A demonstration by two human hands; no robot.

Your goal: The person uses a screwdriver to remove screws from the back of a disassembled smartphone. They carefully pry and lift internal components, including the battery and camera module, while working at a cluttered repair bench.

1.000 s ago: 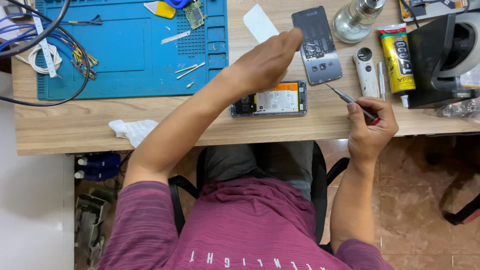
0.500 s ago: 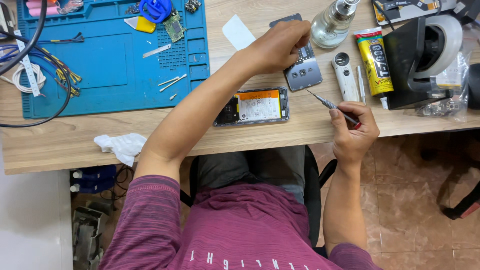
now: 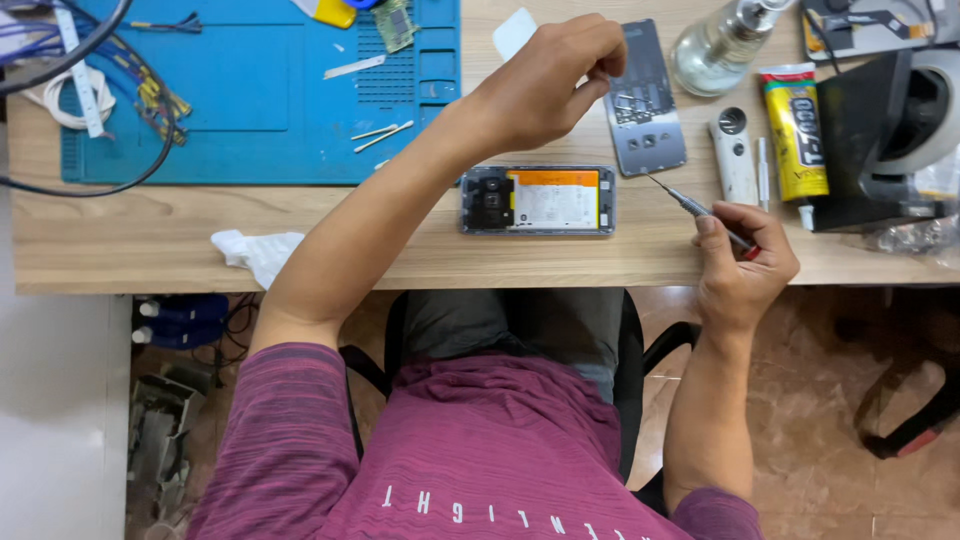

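Grey phone back cover (image 3: 645, 100), thin and flexible: your left hand (image 3: 545, 85) fingers are pinching its edge; your right hand (image 3: 740, 260) fingers are gripping the slim metal screwdriver (image 3: 690, 205).

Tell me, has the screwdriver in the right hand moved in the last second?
No. The screwdriver in the right hand keeps its tip just off the right end of the opened phone, as before; only the camera shifted.

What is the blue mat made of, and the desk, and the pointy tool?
The blue mat looks like soft matte rubber or silicone, with moulded trays. The desk shows pale wood grain, maybe laminate. The pointy tool in the right hand shines like metal.
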